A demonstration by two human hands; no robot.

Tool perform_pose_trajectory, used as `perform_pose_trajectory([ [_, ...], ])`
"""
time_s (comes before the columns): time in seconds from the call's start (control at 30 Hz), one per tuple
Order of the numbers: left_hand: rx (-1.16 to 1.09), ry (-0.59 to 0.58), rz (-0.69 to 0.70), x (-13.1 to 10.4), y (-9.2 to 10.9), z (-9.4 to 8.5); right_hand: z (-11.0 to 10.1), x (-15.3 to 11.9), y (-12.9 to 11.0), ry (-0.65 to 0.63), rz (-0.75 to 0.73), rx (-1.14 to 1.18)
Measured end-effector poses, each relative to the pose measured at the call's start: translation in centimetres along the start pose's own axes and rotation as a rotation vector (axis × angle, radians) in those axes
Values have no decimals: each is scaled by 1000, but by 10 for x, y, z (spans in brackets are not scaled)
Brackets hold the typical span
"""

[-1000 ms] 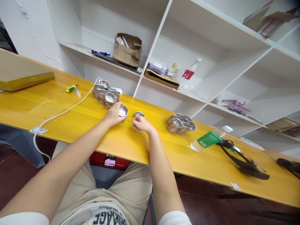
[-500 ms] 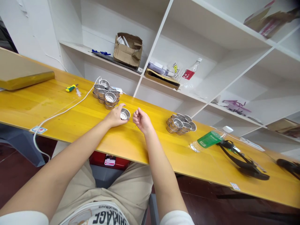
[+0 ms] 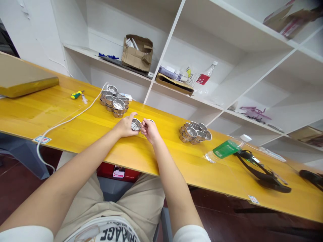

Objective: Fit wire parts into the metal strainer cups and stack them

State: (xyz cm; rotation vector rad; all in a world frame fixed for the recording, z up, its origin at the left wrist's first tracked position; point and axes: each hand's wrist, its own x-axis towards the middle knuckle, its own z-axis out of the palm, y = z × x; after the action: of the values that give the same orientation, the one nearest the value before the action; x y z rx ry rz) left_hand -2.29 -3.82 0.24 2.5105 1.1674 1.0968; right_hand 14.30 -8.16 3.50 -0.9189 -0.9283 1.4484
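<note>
My left hand (image 3: pixel 126 126) is curled around the left side of a small perforated metal cup (image 3: pixel 135 125), with its thumb raised at the back. Touching the cup's right edge are the closed fingertips of my right hand (image 3: pixel 150 130); what they pinch is too small to make out. A curved metal rim (image 3: pixel 150 120) shows just behind my right hand, mostly hidden by it. Stacks of similar cups (image 3: pixel 118 105) stand on the yellow table (image 3: pixel 141 154) beyond my left hand. More stacked cups (image 3: pixel 191 132) are grouped to the right.
A green-labelled bottle (image 3: pixel 225 149) lies to the right, beside a black strap-like headset (image 3: pixel 262 174). At the left are a green and yellow screwdriver (image 3: pixel 76 95), a white cable (image 3: pixel 72 119) and a flat box (image 3: pixel 27 79). White shelves (image 3: pixel 111 62) rise behind the table.
My right hand has moved slightly left, up against the cup. The cup has shifted a little right with my left hand. A metal rim now shows behind my right hand.
</note>
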Motion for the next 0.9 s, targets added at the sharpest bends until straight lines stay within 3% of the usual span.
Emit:
perform_pose_trajectory([
  [0.17,3,1,32,0,-3,3,1,0,0,20,76,31],
  [0.47,22,-18,216,-1,-9,9,-7,6,3,-38,278,30],
  [0.9,71,-28,265,-2,-13,16,-12,14,6,-101,388,-27],
])
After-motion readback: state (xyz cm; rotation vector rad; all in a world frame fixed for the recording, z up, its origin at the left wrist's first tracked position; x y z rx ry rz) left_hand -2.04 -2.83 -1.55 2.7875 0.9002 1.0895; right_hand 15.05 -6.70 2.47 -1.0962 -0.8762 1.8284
